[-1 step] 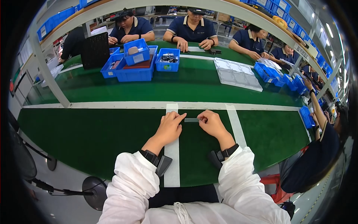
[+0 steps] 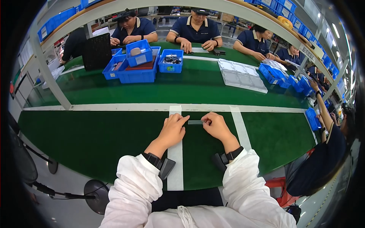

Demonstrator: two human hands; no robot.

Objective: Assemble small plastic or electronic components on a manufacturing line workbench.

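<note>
Pinching a little clear strip [image 2: 195, 122] by its right end, just right of the left-hand white tape [image 2: 175, 167].

So that's my right hand [image 2: 213, 123], off to the right of the tape, thumb and fingertips closed on the strip; can't tell if it's flat on the green benchtop [image 2: 95, 140] or a hair above. My left hand [image 2: 172, 129] is over the tape near its far end, thumb and index spread apart, index aimed at the strip's free end. Can't tell if it's actually touching. Second white tape [image 2: 240, 127] is right of the first one, past my right hand. Beyond the first tape: stacked blue bins [image 2: 137, 77] off to its left, and a white compartment tray [image 2: 243, 76] well to its right.
</note>
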